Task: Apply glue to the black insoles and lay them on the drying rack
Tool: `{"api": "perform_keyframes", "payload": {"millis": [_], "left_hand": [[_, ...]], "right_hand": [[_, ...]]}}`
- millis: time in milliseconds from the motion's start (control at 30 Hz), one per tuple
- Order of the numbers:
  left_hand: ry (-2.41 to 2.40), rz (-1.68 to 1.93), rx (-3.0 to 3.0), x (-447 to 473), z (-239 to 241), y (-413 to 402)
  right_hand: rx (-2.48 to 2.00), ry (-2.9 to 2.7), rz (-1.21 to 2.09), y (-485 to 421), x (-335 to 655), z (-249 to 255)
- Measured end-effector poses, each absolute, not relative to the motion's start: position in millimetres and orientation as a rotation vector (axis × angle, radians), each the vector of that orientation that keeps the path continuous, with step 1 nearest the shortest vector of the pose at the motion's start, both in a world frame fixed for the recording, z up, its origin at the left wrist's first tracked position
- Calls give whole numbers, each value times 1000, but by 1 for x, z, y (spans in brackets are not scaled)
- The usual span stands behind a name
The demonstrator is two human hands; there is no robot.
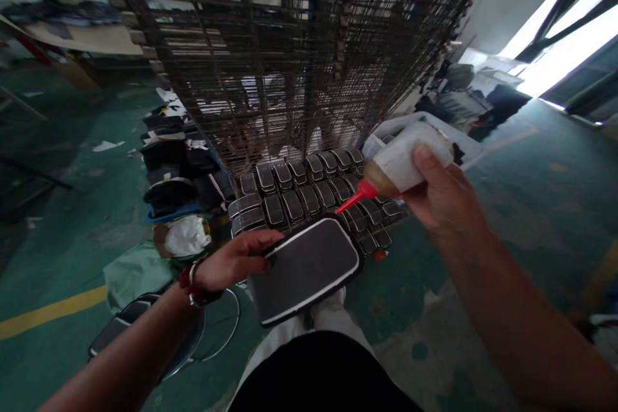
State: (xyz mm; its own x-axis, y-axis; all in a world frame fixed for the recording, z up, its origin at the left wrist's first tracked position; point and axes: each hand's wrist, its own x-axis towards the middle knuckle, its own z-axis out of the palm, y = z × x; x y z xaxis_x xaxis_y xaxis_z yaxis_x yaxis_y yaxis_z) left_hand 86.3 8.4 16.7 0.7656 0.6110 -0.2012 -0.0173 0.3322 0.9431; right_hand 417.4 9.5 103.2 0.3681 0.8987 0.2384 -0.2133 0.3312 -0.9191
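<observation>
My right hand [441, 196] is closed around a white squeeze bottle [403, 158] with a red nozzle [355, 197], tilted down to the left. The nozzle's tip is just above the far edge of a dark padded panel [309, 264], and I cannot tell whether it touches. A white line runs near the panel's rounded border. My left hand [241, 261] grips the panel's left edge, thumb on top and the other fingers partly hidden. The panel lies over my lap. Beyond it, rows of similar smaller-looking dark panels [292, 204] rest on a wire rack shelf.
A tall stack of wire racks [270, 51] stands in front. To the left are piled black pieces [171, 167] in a blue crate, a box with a white plastic bag [187, 236] and a round stool [186, 351]. A pale bin [463, 141] is behind the bottle.
</observation>
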Motion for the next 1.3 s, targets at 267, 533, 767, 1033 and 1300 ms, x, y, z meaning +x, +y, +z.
{"api": "perform_keyframes", "payload": {"millis": [267,533,767,1033,1300], "left_hand": [[630,461,1191,74,20,11],[654,460,1201,72,19,11],[668,503,1198,71,19,16],[746,543,1194,67,20,21],[798,592,1164,63,18,26]], "right_hand": [[-966,-934,947,10,406,98],[-988,-930,951,14,403,94],[-971,-945,962,14,405,91],[-975,-910,943,9,404,93],[-994,-808,949,4,406,89]]}}
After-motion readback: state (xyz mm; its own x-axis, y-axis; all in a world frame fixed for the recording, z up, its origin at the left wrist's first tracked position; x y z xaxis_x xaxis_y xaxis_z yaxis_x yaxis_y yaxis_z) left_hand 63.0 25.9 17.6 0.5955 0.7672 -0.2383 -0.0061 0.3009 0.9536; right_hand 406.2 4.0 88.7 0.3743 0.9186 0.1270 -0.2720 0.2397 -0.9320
